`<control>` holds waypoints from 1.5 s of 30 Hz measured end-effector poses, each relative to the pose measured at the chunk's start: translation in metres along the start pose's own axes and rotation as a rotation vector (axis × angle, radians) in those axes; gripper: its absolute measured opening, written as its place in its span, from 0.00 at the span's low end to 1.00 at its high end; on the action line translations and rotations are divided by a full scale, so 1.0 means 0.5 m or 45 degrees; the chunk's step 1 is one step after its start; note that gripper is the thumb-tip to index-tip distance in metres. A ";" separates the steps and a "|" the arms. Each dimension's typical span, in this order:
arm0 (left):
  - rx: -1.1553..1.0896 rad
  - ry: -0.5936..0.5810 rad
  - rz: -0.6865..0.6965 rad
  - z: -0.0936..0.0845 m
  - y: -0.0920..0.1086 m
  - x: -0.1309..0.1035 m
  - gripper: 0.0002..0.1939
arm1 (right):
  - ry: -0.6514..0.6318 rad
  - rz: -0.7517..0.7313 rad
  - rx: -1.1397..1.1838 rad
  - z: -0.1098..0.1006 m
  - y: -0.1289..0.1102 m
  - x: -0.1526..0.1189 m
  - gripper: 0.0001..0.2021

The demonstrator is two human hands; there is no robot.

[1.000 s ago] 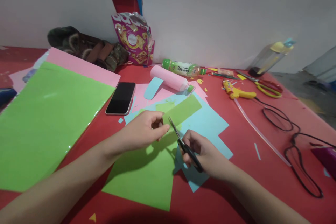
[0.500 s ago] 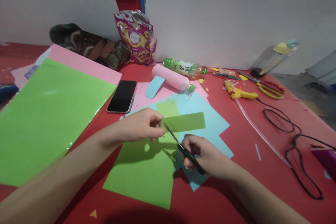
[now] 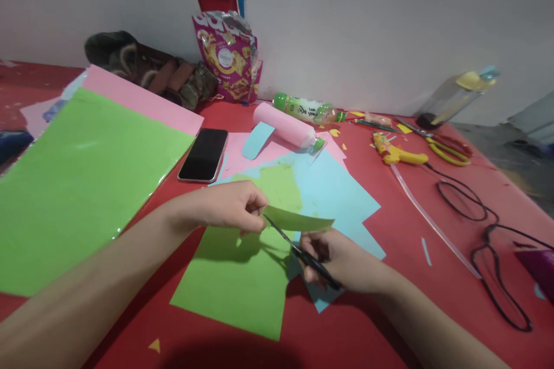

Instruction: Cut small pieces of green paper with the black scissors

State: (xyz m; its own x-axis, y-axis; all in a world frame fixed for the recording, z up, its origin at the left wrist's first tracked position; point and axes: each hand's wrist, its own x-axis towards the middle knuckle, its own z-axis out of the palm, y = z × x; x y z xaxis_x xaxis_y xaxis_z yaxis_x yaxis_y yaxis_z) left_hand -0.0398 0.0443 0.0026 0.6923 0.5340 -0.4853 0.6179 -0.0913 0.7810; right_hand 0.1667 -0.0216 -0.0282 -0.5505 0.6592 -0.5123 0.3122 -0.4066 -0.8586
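Observation:
A narrow green paper strip [image 3: 300, 220] is pinched at its left end by my left hand [image 3: 240, 206]. Black-handled scissors [image 3: 309, 258] are in my right hand [image 3: 331, 259], their blade tips touching the strip's lower edge close to my left fingertips. Below both hands a large green sheet [image 3: 242, 288] lies over light blue paper [image 3: 346, 190]. Behind them rests a pink-wrapped bottle [image 3: 283, 125] with a rounded blue paper piece [image 3: 258, 140] against it.
A phone [image 3: 203, 155] and a plastic-covered green stack [image 3: 95, 167] lie left. A snack bag [image 3: 229, 57] and green-labelled bottle [image 3: 305, 109] stand or lie behind. Right are a yellow glue gun [image 3: 398, 153], its black cable, scissors [image 3: 450, 147] and a clear bottle [image 3: 452, 98].
The strip has tilted, its right end dropping towards my right hand, so it shows narrower. My left hand has shifted slightly left. The whole view has moved a little.

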 end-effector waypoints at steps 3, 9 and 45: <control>0.053 -0.081 0.010 -0.002 -0.003 -0.001 0.04 | -0.016 0.042 -0.004 0.000 -0.007 -0.002 0.19; 0.069 -0.123 0.053 -0.004 -0.014 -0.001 0.04 | -0.272 -0.054 0.293 -0.004 0.006 0.001 0.20; -0.138 -0.423 0.071 0.008 -0.014 0.005 0.06 | -0.224 0.057 0.454 0.005 0.016 0.005 0.20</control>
State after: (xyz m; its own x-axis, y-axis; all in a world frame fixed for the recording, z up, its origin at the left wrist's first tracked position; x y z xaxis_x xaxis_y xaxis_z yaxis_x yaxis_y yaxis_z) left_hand -0.0412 0.0430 -0.0055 0.8183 0.2264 -0.5283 0.5449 -0.0134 0.8384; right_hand 0.1660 -0.0248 -0.0365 -0.6762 0.5302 -0.5116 0.0675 -0.6469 -0.7596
